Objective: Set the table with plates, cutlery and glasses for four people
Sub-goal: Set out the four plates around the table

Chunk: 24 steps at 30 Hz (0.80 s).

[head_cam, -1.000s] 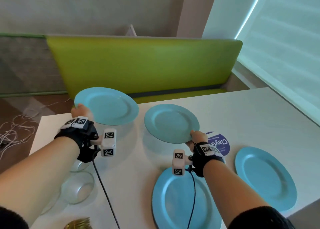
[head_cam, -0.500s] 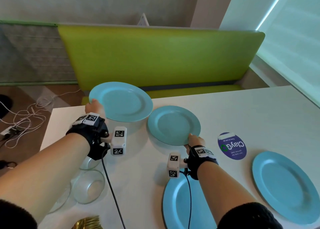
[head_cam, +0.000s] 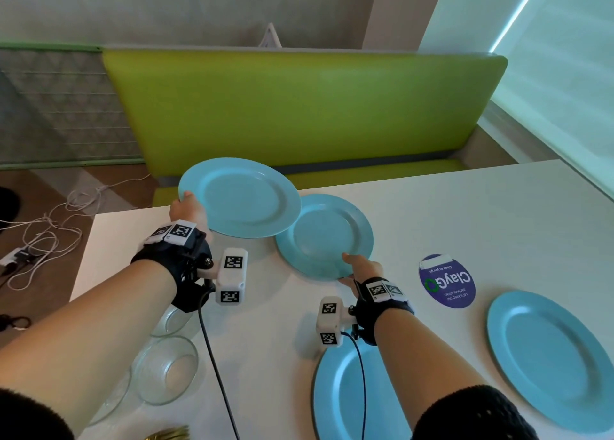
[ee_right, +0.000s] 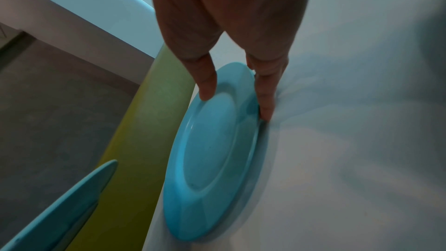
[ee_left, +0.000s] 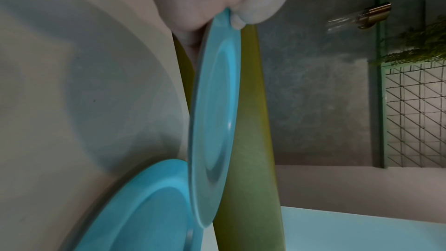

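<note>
My left hand (head_cam: 187, 207) grips the left rim of a blue plate (head_cam: 239, 197) and holds it in the air over the table's far left corner. In the left wrist view its thumb and fingers pinch that rim (ee_left: 222, 18). The plate's right edge overlaps a second blue plate (head_cam: 324, 236), which is low over the white table (head_cam: 465, 213), touching it or just off it. My right hand (head_cam: 357, 266) pinches this plate's near rim, thumb (ee_right: 205, 81) on top and fingers underneath. Two more blue plates lie flat on the table, one near me (head_cam: 342, 393) and one at the right (head_cam: 548, 356).
Clear glass bowls (head_cam: 166, 369) and gold cutlery (head_cam: 169, 434) sit at the near left. A round purple sticker (head_cam: 447, 281) is stuck on the table right of my right hand. A green bench (head_cam: 299, 107) runs along the far edge. Cables lie on the floor at left.
The left plate has moved right and now overlaps the right-hand plate. The right-hand plate has shifted left, away from the purple sticker. Both hands keep their grip.
</note>
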Available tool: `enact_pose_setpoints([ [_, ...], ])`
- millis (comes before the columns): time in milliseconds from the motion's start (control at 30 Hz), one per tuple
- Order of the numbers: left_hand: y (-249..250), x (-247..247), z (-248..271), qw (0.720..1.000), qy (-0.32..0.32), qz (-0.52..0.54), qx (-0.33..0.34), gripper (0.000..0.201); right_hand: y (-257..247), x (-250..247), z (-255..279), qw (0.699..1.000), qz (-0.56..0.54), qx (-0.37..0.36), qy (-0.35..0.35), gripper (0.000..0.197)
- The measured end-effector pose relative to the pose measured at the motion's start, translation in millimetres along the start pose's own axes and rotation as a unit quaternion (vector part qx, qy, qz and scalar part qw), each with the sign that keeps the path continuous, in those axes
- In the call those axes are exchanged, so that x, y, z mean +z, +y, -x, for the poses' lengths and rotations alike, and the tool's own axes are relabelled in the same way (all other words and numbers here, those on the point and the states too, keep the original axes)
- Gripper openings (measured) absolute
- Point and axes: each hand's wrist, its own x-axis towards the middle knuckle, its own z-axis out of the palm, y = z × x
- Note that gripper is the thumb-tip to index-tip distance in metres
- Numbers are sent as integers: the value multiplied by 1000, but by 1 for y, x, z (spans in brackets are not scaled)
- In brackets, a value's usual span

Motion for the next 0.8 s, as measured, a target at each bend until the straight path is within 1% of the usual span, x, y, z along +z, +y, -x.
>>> enact_pose_setpoints([
  [133, -1, 4, -1, 1000, -4, 7, 1, 47, -2, 2, 0, 1000, -1, -1, -3, 50],
  [333, -4, 7, -5, 1000, -7, 5, 0, 48, -6, -2, 4, 999, 35, -9, 0, 45],
  [533, -4, 13, -1, 1000, -19, -9, 10, 47, -17, -20, 18, 997, 66, -29, 8, 21],
  [567, -4, 15, 1, 1000, -28, -7, 12, 47, -21, -26, 20, 998, 60, -35, 8, 22],
  [633, -2, 20, 10, 999, -43, -6, 9, 49, -30, -38, 25, 997, 52, -53, -13, 32],
  [667, -1, 24, 16, 999, -51, -5, 3, 49, -35, -43, 29, 997, 44, -62, -26, 31],
  [733, 0, 34, 27, 997, -71, -9, 2, 51, -43, -51, 41, 997, -1, -66, -38, 16],
  [767, -1, 41, 32, 996, -84, -19, 5, 52, -46, -54, 47, 996, -22, -66, -49, 14],
  [800, -2, 49, 39, 994, -100, -32, 11, 52, -48, -56, 53, 995, -36, -63, -67, 16],
])
